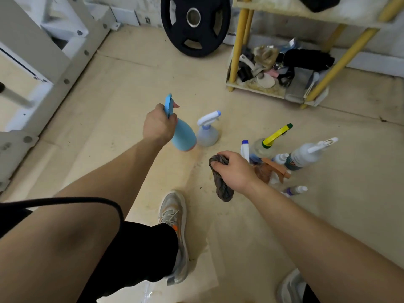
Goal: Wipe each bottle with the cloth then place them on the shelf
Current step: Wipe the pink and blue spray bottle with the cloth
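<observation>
Item, left: your left hand (pixel 158 125) is wrapped around the neck of a sky-blue plastic trigger spray bottle (pixel 182 133), held off the floor, long axis tilted with the base toward your right. Item, centre-right: your right hand (pixel 235 169) is bunched on a crumpled grey-brown cloth (pixel 220 182), lower-right of that base and the nearer wiping hand. Item, right: yellow-posted shelf (pixel 237 53), well apart beyond both hands; the bottles' label print is too small to read.

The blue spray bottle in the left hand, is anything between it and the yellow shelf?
Nothing visible blocks it. The blue spray bottle is lifted off the floor; only the low pale spray bottle stands beside it, toward the shelf.
</observation>
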### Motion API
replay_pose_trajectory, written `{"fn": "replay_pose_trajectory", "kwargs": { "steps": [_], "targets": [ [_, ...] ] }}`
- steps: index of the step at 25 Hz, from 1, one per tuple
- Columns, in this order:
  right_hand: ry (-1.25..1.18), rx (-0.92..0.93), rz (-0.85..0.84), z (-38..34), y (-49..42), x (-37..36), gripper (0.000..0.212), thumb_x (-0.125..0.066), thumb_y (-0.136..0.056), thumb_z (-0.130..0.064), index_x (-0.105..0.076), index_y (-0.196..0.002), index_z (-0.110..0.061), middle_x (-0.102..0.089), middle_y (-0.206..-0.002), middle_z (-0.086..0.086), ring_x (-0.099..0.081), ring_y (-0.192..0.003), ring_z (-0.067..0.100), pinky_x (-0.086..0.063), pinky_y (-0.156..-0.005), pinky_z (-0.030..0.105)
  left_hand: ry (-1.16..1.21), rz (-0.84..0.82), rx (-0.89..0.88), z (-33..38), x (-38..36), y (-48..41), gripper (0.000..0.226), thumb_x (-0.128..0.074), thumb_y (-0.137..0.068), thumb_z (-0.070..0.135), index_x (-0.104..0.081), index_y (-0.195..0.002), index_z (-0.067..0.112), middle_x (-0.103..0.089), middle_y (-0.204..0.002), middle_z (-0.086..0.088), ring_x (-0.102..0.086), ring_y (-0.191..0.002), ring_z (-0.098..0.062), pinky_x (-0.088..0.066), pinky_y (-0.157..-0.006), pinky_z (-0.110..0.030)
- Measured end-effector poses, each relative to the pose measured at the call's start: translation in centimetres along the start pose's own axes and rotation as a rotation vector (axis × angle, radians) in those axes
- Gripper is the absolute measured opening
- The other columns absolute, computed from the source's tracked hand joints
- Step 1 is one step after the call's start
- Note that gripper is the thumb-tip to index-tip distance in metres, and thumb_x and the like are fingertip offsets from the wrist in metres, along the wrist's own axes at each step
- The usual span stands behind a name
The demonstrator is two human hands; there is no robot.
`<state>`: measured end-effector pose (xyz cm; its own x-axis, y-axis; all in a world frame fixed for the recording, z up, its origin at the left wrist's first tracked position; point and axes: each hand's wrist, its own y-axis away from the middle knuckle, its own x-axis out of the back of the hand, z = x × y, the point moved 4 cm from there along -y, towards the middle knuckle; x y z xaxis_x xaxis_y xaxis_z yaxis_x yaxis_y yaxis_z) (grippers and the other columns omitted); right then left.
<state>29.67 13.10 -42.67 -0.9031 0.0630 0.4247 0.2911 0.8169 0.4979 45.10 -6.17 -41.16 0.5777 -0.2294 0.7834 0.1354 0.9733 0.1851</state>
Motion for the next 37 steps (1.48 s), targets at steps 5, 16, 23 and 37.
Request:
{"fn": "replay_pose_trajectory", "kwargs": {
  "steps": [5, 16, 23, 37],
  "targets": [
    [-0.055, 0.083, 0.084, -4.0, 5.7, 5.4, 0.021, -0.062, -0.091, -0.036, -0.069, -0.094, -0.016, -0.073, -0.089, 0.003, -0.067, -0.092, 0.025, -0.054, -0.086, 0.038, 0.041, -0.047, -0.136, 6.9, 6.9, 3.3, 0.019, -0.056, -0.093, 0.027, -0.056, -0.107, 0.015, -0.057, -0.091, 0.001, -0.052, -0.074, -0.016, -0.039, -0.055, -0.029],
    [-0.196, 0.163, 0.338, -7.6, 13.3, 17.5, 0.021, -0.072, -0.091, -0.03, -0.07, -0.111, -0.023, -0.071, -0.101, -0.012, -0.067, -0.095, 0.007, -0.049, -0.082, 0.026, 0.409, -0.429, -0.383, 19.9, 10.0, 11.3, 0.026, -0.06, -0.099, 0.028, -0.068, -0.105, 0.003, -0.074, -0.098, -0.01, -0.074, -0.092, -0.024, -0.062, -0.081, -0.035],
    [-0.343, 0.241, 0.39, -7.0, 13.2, 19.1, 0.013, -0.071, -0.093, -0.03, -0.076, -0.1, -0.019, -0.075, -0.084, -0.01, -0.068, -0.074, 0.007, -0.05, -0.064, 0.021, 0.479, -0.548, -0.38, 22.4, 7.0, 12.8, 0.026, -0.055, -0.103, 0.029, -0.068, -0.104, 0.006, -0.071, -0.094, -0.005, -0.072, -0.083, -0.017, -0.061, -0.08, -0.032],
    [0.403, 0.488, 0.495, -9.1, 13.4, 16.7, 0.059, -0.041, -0.1, -0.039, -0.044, -0.15, -0.008, -0.057, -0.14, 0.008, -0.051, -0.125, 0.027, -0.041, -0.105, 0.036, 0.656, -0.438, -0.307, 23.7, 4.4, 14.3, 0.026, -0.053, -0.104, 0.025, -0.067, -0.095, 0.006, -0.072, -0.078, 0.001, -0.069, -0.071, -0.016, -0.061, -0.068, -0.032]
  ]
}}
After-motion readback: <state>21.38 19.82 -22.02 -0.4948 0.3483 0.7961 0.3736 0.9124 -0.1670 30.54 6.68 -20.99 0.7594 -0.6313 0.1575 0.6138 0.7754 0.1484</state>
